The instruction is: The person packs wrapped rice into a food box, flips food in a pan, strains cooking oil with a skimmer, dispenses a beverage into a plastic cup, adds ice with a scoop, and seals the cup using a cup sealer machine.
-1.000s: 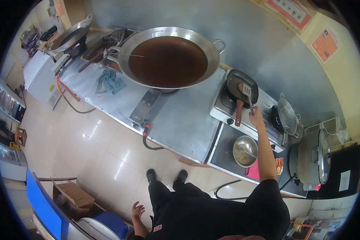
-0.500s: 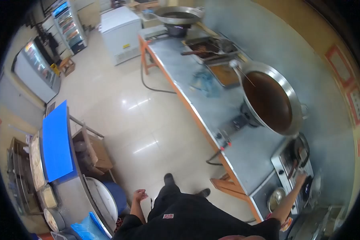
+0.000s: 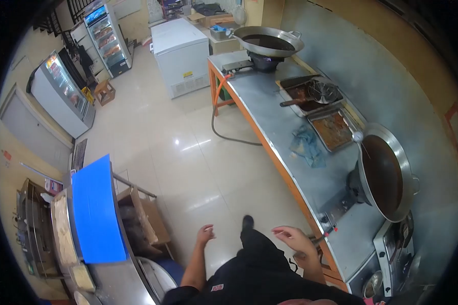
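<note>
My left hand (image 3: pixel 206 234) hangs over the floor, fingers loosely bent and holding nothing. Close to the orange edge of the steel table (image 3: pixel 270 104), my right hand (image 3: pixel 294 240) is in the air with fingers stretched out, empty. Beyond it, a large wok (image 3: pixel 403 152) of dark brown liquid sits tilted in view on a gas burner (image 3: pixel 336 211), with a thin probe over its rim. A white tabletop stove (image 3: pixel 383 262) with a dark pan (image 3: pixel 403 236) stands at the lower right, beside a round metal bowl (image 3: pixel 373 284).
Farther along lie a blue cloth (image 3: pixel 309 145), a brown-stained tray (image 3: pixel 322 136), a wire strainer (image 3: pixel 323 91) and another wok (image 3: pixel 289 49). A blue board (image 3: pixel 96 208) lies on the left counter. A chest freezer (image 3: pixel 180 56) and glass-door fridges (image 3: pixel 109 43) stand at the back.
My right hand has come away from the tabletop stove and moved left, in front of my body. My left hand has risen slightly. The view has shifted, placing the table farther right and lower.
</note>
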`<state>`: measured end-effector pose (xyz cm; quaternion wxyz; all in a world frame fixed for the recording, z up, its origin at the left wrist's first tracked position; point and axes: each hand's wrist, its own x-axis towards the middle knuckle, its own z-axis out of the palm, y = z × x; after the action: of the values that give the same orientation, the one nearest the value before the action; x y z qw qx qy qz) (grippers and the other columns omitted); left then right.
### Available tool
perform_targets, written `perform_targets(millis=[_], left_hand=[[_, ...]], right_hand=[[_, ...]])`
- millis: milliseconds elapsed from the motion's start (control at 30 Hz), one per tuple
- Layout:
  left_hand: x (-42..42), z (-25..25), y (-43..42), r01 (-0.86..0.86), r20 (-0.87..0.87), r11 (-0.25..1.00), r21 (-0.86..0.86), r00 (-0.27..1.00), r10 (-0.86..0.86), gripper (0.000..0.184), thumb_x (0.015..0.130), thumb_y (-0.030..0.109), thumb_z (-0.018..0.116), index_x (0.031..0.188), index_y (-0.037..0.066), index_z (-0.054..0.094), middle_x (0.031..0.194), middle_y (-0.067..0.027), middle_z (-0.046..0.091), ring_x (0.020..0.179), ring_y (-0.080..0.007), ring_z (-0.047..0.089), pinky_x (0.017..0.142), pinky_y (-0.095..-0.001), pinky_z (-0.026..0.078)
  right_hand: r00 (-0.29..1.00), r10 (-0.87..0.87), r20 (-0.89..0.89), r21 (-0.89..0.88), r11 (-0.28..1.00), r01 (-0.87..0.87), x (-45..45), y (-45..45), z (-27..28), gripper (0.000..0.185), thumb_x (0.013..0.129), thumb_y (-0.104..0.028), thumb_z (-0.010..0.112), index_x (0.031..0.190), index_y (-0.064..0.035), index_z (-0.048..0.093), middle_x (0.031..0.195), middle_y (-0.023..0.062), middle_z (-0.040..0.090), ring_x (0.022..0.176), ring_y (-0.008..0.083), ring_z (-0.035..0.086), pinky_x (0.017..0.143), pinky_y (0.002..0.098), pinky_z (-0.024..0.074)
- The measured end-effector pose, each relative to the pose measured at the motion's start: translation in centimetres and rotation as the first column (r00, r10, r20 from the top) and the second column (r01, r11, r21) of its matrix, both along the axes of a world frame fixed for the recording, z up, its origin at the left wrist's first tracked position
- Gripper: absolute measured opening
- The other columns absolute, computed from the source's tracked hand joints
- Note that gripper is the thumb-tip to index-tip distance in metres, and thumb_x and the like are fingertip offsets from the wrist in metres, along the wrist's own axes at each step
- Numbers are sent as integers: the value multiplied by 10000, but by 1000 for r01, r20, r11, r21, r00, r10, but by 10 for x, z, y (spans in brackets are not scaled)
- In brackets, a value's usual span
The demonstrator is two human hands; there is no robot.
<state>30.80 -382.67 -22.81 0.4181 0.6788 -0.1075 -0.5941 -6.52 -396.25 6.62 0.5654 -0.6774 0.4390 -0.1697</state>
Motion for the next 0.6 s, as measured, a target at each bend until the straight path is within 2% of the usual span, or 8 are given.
perform_targets(millis=[67, 133, 233, 367, 433, 500, 567, 600], left_hand=[[-6, 33, -68, -8, -56, 995, -97, 998, 3, 318, 914, 98, 572, 1225, 41, 531, 886, -114, 648, 694, -164, 628, 633, -306, 565], [4, 46, -132, 92, -91, 986, -141, 990, -106, 315, 914, 78, 566, 1224, 36, 529, 900, -113, 649, 717, -171, 638, 666, -300, 560], [42, -1, -197, 182, -109, 966, -182, 973, -204, 348, 893, 120, 604, 1231, 71, 535, 945, -102, 665, 812, -196, 654, 703, -318, 535], [139, -7, -262, 186, -14, 976, 117, 983, -185, 402, 848, 158, 647, 1227, 71, 546, 925, -106, 671, 765, -210, 653, 641, -367, 526], [203, -46, -300, 128, 98, 985, 117, 985, -140, 388, 830, 125, 653, 1202, 73, 553, 858, -104, 672, 690, -201, 645, 531, -359, 514], [260, -66, -355, 144, 245, 988, 52, 957, -152, 219, 831, 136, 628, 1034, 53, 629, 740, -102, 663, 572, -192, 627, 468, -362, 512], [295, -57, -444, 100, 516, 995, -24, 853, -73, 250, 834, 232, 623, 1012, 59, 651, 650, -107, 648, 531, -187, 617, 499, -339, 515], [307, -36, -497, 140, 576, 990, -8, 810, -110, 301, 828, 249, 631, 1050, 47, 648, 747, -147, 678, 640, -230, 660, 609, -357, 537]], right_hand=[[988, 137, 74, 132, 981, -145, 46, -42, 4, 240, 925, -196, 613, 1114, -53, 652, 1019, 85, 688, 843, 167, 654, 775, 290, 508], [989, 138, -47, 85, 987, -134, 79, -92, -6, 258, 927, -207, 610, 1125, -45, 640, 993, 88, 687, 854, 156, 652, 772, 290, 509], [980, 67, -188, -50, 996, -78, 117, -181, -26, 265, 938, -215, 592, 1128, -36, 631, 970, 75, 681, 855, 139, 637, 764, 277, 497], [988, -150, -32, -97, 984, 147, 180, -279, -28, 265, 937, -199, 581, 1145, -39, 623, 939, 69, 669, 809, 126, 607, 753, 269, 490], [953, -256, 159, -16, 965, 262, 214, -321, -6, 272, 932, -171, 581, 1168, -38, 608, 944, 54, 649, 791, 102, 573, 736, 243, 475], [879, -369, 301, 167, 928, 333, 242, -358, 13, 302, 928, -153, 585, 1206, -34, 582, 996, 47, 632, 841, 86, 559, 764, 224, 457], [835, -467, 293, 54, 880, 472, 249, -402, -3, 316, 928, -134, 579, 1226, -28, 562, 1028, 45, 618, 874, 81, 547, 785, 226, 451], [809, -504, 303, -7, 847, 531, 253, -430, -10, 324, 928, -124, 576, 1236, -26, 552, 1044, 44, 611, 891, 79, 542, 795, 227, 448]])
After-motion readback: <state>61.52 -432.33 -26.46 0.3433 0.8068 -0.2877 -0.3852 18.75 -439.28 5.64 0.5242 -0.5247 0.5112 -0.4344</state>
